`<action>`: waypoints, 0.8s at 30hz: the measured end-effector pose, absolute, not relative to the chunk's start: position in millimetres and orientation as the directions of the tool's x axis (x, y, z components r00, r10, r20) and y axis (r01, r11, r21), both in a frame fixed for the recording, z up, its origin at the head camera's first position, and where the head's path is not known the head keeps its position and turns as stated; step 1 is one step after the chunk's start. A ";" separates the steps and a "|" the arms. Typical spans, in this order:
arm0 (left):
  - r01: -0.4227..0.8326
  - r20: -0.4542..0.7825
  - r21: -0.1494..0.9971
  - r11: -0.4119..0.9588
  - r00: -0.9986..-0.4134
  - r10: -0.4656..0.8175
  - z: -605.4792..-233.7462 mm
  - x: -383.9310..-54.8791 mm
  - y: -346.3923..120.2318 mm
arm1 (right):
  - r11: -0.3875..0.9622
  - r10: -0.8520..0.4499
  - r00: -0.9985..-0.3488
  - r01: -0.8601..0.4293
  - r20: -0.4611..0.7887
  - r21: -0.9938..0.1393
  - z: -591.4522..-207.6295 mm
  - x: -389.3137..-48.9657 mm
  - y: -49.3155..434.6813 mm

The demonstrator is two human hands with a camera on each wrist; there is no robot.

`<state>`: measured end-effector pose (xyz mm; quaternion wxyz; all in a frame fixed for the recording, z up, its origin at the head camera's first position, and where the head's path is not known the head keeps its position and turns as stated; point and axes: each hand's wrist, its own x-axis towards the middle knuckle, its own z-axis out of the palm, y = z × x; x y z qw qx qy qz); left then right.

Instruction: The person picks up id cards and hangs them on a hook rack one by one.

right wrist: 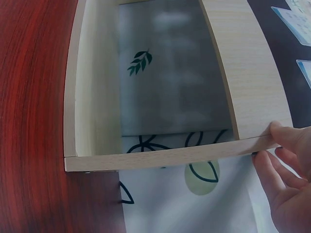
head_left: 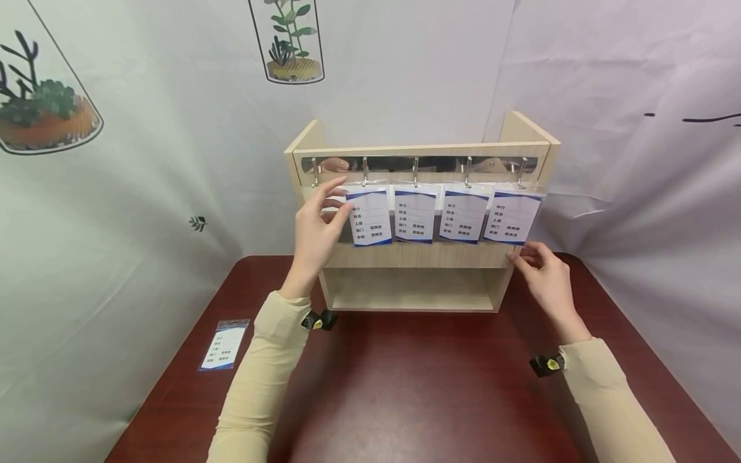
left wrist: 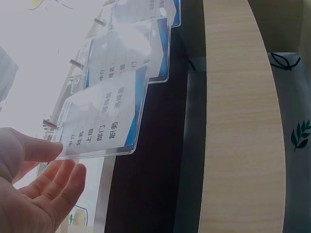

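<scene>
A wooden rack (head_left: pixel 417 258) stands on the table, with clear-sleeved name badges hanging in a row from its metal hooks. My left hand (head_left: pixel 318 222) is at the leftmost hanging badge (head_left: pixel 370 217); its thumb touches the badge's edge near a top corner. In the left wrist view, the fingers (left wrist: pixel 68 182) are spread apart from that thumb. With thumb and fingers, my right hand (head_left: pixel 544 276) grips the right side of the rack, below the rightmost badge (head_left: pixel 513 217). The right wrist view has the thumb on the front board (right wrist: pixel 257 97) and fingertips against the side panel (right wrist: pixel 170 155).
Another badge (head_left: pixel 224 345) lies flat on the dark red table (head_left: pixel 405 386), left of my left sleeve. The rack has an open lower shelf (head_left: pixel 413 299) above the tabletop. A pale printed cloth (head_left: pixel 191 128) hangs behind and at both sides.
</scene>
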<state>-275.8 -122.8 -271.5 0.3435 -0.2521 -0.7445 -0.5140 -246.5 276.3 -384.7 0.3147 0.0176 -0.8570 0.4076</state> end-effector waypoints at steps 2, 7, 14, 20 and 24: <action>0.724 0.768 0.594 0.351 -0.640 0.017 -272.9 -273.9 -126.5 | 0.667 0.222 -0.802 -0.290 0.555 -0.686 -384.8 -246.9 276.1; 0.720 0.770 0.590 0.365 -0.638 0.013 -276.8 -269.5 -134.3 | 0.675 0.216 -0.803 -0.288 0.555 -0.680 -383.6 -245.7 276.2; 0.704 0.760 0.590 0.395 -0.650 0.023 -281.0 -260.2 -145.5 | 0.682 0.219 -0.804 -0.279 0.553 -0.676 -384.3 -245.2 280.1; 0.690 0.759 0.579 0.435 -0.651 0.022 -282.1 -254.7 -163.8 | 0.679 0.225 -0.803 -0.277 0.552 -0.680 -383.7 -245.3 279.9; 0.654 0.746 0.570 0.498 -0.666 0.020 -286.5 -247.6 -181.3 | 0.671 0.219 -0.809 -0.281 0.546 -0.686 -383.6 -245.9 278.2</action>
